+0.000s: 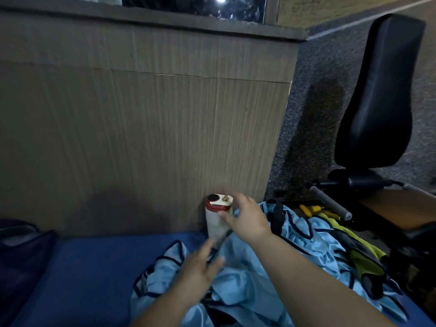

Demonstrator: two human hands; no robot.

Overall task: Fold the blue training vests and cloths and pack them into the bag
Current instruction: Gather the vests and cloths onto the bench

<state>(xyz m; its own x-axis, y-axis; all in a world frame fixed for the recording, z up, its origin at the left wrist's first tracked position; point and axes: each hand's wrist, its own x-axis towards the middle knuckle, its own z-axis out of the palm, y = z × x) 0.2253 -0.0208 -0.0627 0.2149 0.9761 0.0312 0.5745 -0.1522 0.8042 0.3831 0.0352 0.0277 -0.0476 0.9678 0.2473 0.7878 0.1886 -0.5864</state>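
Light-blue vests (304, 239) lie heaped, unfolded, at 5 o'clock on the blue mat (94, 267), with a red-capped canister (215, 223) at the heap's 12 o'clock edge. Likely risk: tugging the cloth topples the canister. The right hand (245, 218) is spread wide beside the canister, gripping nothing; the left hand (200, 263), blurred, hovers over the heap with fingers straight and empty.

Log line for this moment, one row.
left hand: open over blue vests | right hand: at white bottle, grip unclear | vests: unfolded heap
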